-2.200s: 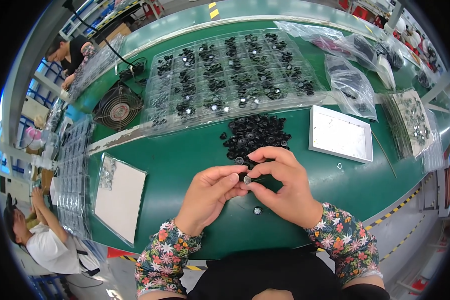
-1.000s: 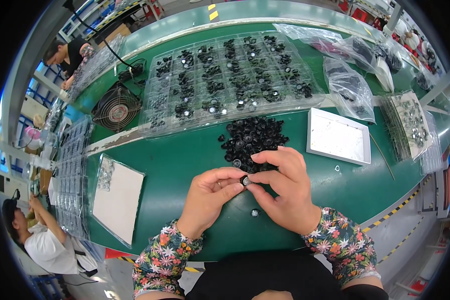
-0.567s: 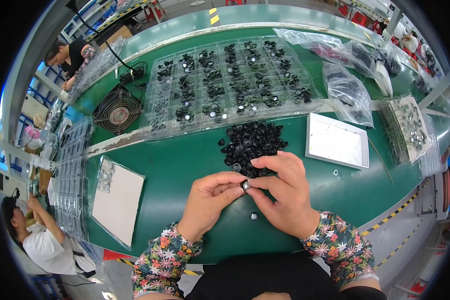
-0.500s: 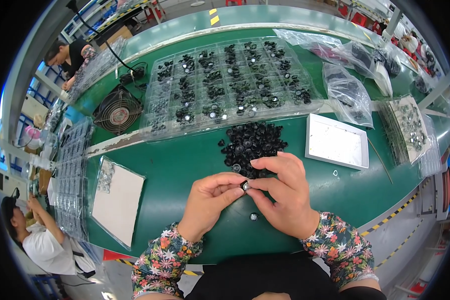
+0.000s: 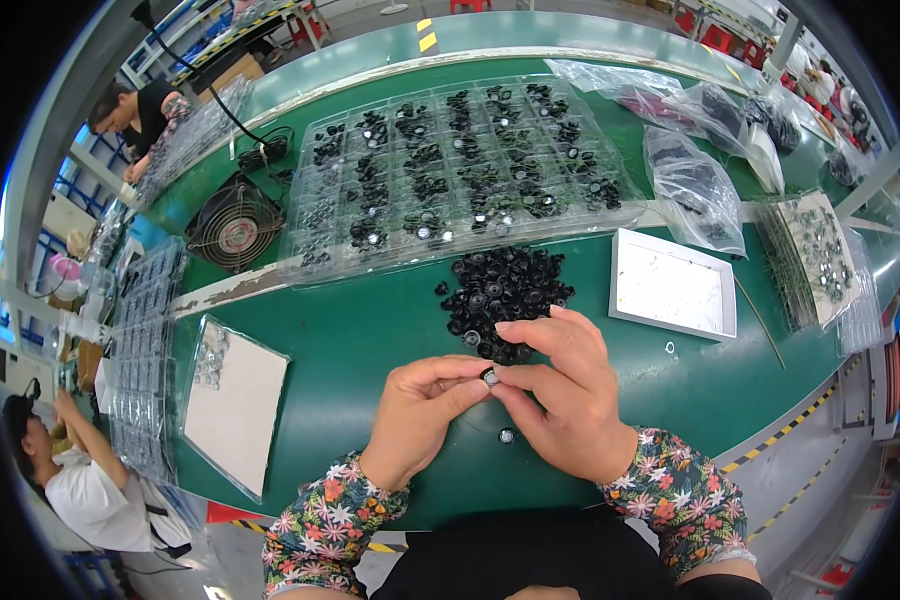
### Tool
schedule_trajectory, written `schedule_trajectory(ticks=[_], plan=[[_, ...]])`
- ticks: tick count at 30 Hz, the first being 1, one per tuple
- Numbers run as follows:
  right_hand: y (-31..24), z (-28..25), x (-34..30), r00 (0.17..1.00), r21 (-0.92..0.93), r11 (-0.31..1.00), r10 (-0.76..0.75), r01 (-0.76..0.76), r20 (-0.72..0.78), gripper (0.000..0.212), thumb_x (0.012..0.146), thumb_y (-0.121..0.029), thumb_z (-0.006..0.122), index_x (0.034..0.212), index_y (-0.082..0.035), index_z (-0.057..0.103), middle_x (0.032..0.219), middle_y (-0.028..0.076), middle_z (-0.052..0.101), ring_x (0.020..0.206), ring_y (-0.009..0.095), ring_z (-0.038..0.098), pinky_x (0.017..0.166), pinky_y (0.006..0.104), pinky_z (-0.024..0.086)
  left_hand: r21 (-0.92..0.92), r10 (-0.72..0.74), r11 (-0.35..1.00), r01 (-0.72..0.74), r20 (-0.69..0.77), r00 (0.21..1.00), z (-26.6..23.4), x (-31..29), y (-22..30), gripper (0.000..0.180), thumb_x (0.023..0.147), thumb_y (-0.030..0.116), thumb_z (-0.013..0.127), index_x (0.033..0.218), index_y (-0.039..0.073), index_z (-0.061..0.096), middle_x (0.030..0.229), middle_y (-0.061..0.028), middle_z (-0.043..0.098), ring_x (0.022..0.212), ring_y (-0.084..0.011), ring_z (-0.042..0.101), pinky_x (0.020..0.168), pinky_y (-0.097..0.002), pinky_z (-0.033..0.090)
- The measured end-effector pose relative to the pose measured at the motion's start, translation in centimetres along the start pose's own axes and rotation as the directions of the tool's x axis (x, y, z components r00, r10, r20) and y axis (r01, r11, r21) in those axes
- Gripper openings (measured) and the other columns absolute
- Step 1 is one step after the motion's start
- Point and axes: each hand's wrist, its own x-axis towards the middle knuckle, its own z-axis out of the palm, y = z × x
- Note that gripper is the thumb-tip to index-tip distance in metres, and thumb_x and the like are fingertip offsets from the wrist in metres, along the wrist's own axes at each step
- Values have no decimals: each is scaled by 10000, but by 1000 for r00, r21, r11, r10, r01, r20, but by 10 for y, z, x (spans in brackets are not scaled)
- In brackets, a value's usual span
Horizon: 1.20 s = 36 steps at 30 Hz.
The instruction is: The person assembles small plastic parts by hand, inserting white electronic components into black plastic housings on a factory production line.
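Between the fingertips of my left hand (image 5: 416, 410) and my right hand (image 5: 568, 398) is a small round black part with a shiny, clear face (image 5: 489, 377). Both hands pinch it over the green bench, thumbs and forefingers meeting around its edge. A similar small black part with a shiny face (image 5: 507, 436) lies on the bench just below my right thumb. Right beyond my fingers spreads a pile of small round black parts (image 5: 510, 290). My right hand's other fingers are raised above the near side of this pile.
A clear compartment tray (image 5: 450, 170) of black parts lies across the back. At right are a shallow white box (image 5: 674, 285) and plastic bags (image 5: 692, 185). At left sit a fan (image 5: 236, 222) and a pale board (image 5: 235, 400) with small clear pieces. Two people work farther left.
Both hands have shifted very slightly, and the pinched part is tilted so more of its shiny face shows. The pile and the loose part stay in place.
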Motion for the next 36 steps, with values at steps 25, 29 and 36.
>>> schedule_trajectory(ticks=[25, 29, 36], plan=[[5, 7, -5, 953, 246, 922, 279, -301, 119, 217, 699, -35, 742, 823, -53, 565, 1146, 120, 590, 1008, 291, 595, 935, 406, 444, -97, -111, 990, 107, -40, 993, 0, 0, 0, 179, 893, -35, 585, 1052, -9, 664, 1008, -110, 679, 910, -183, 658, 835, -322, 540], [5, 8, -4, 892, 414, 790, 401, -452, 207, 223, 710, -28, 743, 844, -45, 565, 1147, 120, 591, 1009, 291, 597, 897, 352, 472, -46, -68, 997, 65, -64, 996, 1, -1, 0, 182, 886, -48, 587, 1044, -13, 669, 1007, -107, 678, 903, -173, 653, 831, -307, 537], [15, 9, -4, 805, 575, 568, 472, -589, 358, 196, 749, -6, 721, 862, -45, 565, 1128, 102, 595, 1038, 187, 583, 900, 312, 471, 7, -54, 999, 54, -15, 998, -1, 2, 2, 197, 876, -64, 597, 1049, -23, 681, 1040, -123, 667, 928, -164, 633, 861, -280, 515]])
